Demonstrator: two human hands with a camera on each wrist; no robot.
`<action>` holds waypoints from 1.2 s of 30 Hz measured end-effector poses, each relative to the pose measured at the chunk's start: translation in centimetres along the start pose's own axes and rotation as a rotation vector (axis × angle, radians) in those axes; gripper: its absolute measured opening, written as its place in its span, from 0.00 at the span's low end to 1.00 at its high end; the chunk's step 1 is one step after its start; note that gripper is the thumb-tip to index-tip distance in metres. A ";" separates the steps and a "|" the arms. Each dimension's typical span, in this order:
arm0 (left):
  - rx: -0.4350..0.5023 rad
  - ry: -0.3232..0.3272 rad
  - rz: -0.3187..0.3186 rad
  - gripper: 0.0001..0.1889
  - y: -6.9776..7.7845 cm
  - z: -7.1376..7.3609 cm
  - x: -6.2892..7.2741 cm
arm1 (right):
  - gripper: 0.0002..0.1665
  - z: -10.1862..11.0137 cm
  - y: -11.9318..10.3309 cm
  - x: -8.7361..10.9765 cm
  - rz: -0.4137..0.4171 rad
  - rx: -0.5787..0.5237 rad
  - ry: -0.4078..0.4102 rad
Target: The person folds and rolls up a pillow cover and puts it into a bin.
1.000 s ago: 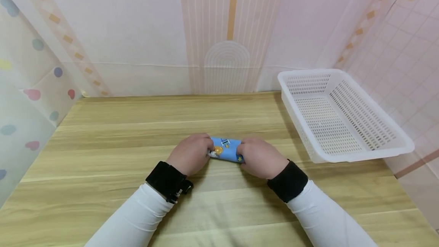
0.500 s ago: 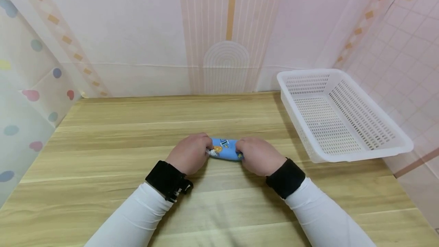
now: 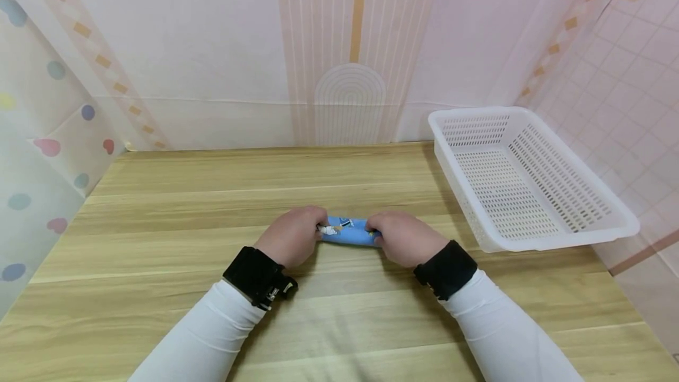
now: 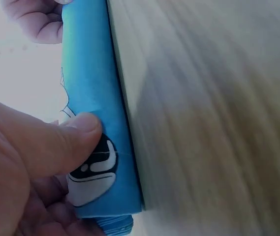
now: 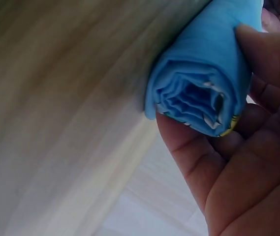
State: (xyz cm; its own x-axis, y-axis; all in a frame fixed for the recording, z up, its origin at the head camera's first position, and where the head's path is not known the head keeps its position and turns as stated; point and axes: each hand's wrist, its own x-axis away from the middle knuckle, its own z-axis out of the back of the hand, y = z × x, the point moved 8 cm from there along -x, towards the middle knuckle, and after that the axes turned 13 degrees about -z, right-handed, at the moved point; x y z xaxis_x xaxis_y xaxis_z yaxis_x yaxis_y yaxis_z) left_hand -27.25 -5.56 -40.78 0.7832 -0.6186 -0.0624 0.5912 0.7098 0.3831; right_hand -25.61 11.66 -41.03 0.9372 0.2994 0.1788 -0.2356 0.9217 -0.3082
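Observation:
A roll of blue cloth (image 3: 349,232) with a cartoon print lies crosswise in the middle of the table. My left hand (image 3: 294,236) grips its left end, and in the left wrist view the thumb (image 4: 83,123) presses on the cloth near a black-and-white printed figure. At the other end my right hand (image 3: 407,238) holds the roll between thumb and fingers. The right wrist view looks into that end, where the layers of the cloth roll (image 5: 199,93) curl round a small hollow. In the head view my hands hide both ends of the roll.
To the right at the back stands a white perforated plastic basket (image 3: 467,193) with nothing visible inside. The wood-grain table (image 3: 212,193) meets a patterned wall covering (image 3: 223,75) at the back. Similar coverings rise on both sides.
The roll has turned in my hands: its printed figures now show as a narrower band, with plainer blue facing me. Both hands keep their grip in nearly the same place.

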 end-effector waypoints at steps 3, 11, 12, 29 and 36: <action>0.043 -0.021 0.031 0.04 -0.4 -0.2 0.1 | 0.12 -0.1 0.3 -0.2 -0.014 -0.029 -0.005; 0.092 -0.035 0.052 0.04 -0.9 -0.1 0.2 | 0.12 0.0 0.5 -0.5 -0.018 -0.068 -0.009; 0.093 -0.036 0.053 0.04 -0.9 -0.1 0.2 | 0.12 0.1 0.5 -0.5 -0.016 -0.065 -0.009; 0.028 0.004 0.032 0.03 -0.5 0.4 0.1 | 0.09 0.8 0.8 -0.8 -0.111 -0.118 0.032; 0.074 0.004 0.054 0.05 -1.0 0.3 0.0 | 0.04 1.0 1.3 -0.8 -0.172 -0.155 0.063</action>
State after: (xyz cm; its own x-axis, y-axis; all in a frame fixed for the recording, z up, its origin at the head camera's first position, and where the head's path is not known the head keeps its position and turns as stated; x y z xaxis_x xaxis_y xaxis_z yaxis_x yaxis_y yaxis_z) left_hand -27.84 -6.36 -40.90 0.8145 -0.5786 -0.0429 0.5320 0.7153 0.4530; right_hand -26.93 12.88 -40.60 0.9754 0.1212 0.1839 -0.0336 0.9073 -0.4192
